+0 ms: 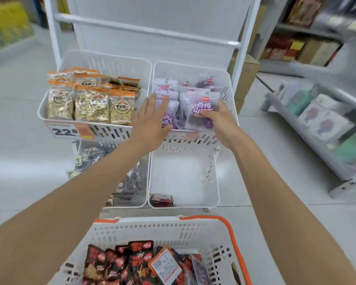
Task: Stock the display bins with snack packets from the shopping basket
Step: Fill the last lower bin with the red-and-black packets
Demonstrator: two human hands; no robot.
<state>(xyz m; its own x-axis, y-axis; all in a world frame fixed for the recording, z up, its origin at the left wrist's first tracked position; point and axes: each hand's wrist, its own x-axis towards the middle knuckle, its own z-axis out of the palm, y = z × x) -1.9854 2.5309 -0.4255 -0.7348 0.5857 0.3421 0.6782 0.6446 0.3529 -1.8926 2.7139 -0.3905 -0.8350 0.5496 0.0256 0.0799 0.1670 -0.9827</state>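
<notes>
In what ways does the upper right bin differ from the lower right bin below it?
The upper right bin holds many purple packets; the lower right bin holds only a few dark red packets in one corner. The right hand grips a packet in the upper right bin and the left hand lies open against others; no hand touches the lower right bin. Both are white slotted plastic bins.

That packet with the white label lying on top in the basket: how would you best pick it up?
Probably pinch the white-label packet by its upper edge, coming down from above: it lies face up on top of the pile, and the walls of the shopping basket block a sideways approach.
</notes>
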